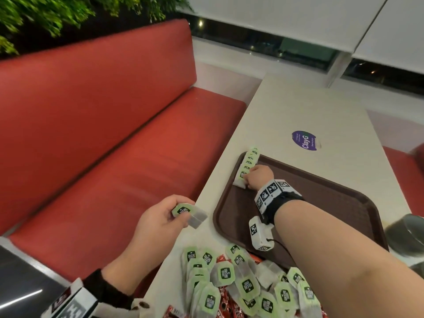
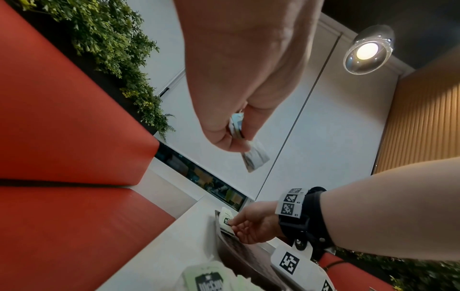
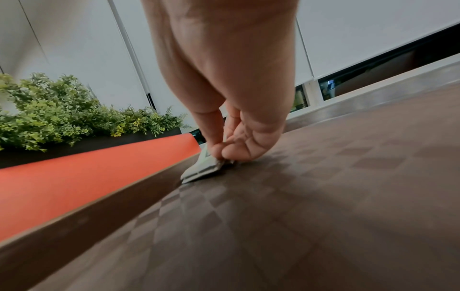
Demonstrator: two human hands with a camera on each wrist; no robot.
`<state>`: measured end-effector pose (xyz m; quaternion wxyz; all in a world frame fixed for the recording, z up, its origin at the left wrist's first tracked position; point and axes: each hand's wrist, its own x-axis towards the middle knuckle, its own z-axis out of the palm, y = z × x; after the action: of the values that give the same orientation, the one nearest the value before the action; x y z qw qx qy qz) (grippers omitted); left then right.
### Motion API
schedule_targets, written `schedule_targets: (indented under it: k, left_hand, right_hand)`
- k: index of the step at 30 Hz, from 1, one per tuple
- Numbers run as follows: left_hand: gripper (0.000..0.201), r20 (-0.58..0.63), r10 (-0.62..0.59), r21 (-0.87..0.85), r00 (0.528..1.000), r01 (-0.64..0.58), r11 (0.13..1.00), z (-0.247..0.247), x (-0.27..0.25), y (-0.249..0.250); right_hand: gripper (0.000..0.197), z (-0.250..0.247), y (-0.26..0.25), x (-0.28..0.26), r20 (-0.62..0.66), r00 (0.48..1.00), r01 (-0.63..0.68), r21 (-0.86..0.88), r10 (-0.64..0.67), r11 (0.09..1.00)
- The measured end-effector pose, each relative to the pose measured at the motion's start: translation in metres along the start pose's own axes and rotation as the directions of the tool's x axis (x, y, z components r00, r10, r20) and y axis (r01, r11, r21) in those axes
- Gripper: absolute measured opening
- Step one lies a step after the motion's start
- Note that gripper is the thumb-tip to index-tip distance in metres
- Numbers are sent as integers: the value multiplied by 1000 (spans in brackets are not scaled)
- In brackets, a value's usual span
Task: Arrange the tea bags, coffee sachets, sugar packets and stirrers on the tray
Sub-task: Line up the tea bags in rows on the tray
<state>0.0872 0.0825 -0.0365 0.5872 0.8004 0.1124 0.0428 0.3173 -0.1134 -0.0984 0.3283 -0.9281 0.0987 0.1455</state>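
From the head view, the job looks barely started. A short row of tea bags point(image 1: 249, 162) stands along the far left edge of the brown tray point(image 1: 332, 203), and the rest of the tray floor carries nothing. A loose pile point(image 1: 247, 283) of green-tagged bags mixed with red sachets point(image 1: 223, 297) still lies on the tabletop point(image 1: 321, 115) at the near edge, partly over the tray's near rim. No sugar packets or stirrers can be made out. The right hand point(image 1: 259, 176) reaches across the tray, knuckles up, fingertips down on the nearest bag of the row. The left hand point(image 1: 160, 216) hovers over the tabletop's left edge, palm turned inward, its grip closed on a spare bag point(image 1: 189, 214).

The left wrist view shows that hand point(image 2: 239, 82) from below, thumb and fingers pinching the spare bag point(image 2: 251, 151), which hangs free. Farther off, the right hand point(image 2: 254, 224) pinches a bag at the tray's edge.

In the right wrist view the hand point(image 3: 229, 78) points steeply down, thumb and forefinger closed on the end bag point(image 3: 201, 169), which leans against the tray's side rim point(image 3: 99, 212) and touches the checked floor.
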Motion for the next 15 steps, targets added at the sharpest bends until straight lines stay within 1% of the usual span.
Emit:
schedule_targets:
  k: [1,2,5,7,10,12,13,14,15]
  left_hand:
    - [34,-1,1,-2,1000,-1,1000,1,1,0]
    - [33,1,0,-2,1000,0,1000,1,2,-1]
    - [36,15,-2,-3,1000,2,1000,4,5,-2]
    - [35,20,-6,-37,1000,7,999,7,6,-1]
    - [31,18,-14,-107,1000,16,994,12,8,4]
    - [30,11,-14,-130,1000,15,991,14,11,7]
    - [30,6,-13,-127,1000,13,992,15,13,9]
    - [31,0,-8,-109,1000,8,994,16,15,9]
    - [32,-5,-1,-90,1000,1,996,17,18,10]
  right_hand:
    - [33,0,0,2,-24,1000,-6,-58,5,998]
    - [35,0,-1,2,-39,999,-11,-100,7,995]
    - [32,2,0,4,-74,997,11,-149,-22,989]
    - [27,4,2,5,-83,996,10,-89,-17,996]
    - [16,0,5,0,-122,992,32,52,-25,998]
    - [16,-9,2,-14,-164,982,109,61,-98,992]
    - [18,-15,-2,-27,-149,977,171,95,-155,981]
    - [18,-20,-6,-42,-88,971,236,163,-224,958]
    - [17,-26,-10,-59,15,952,294,245,-307,924]
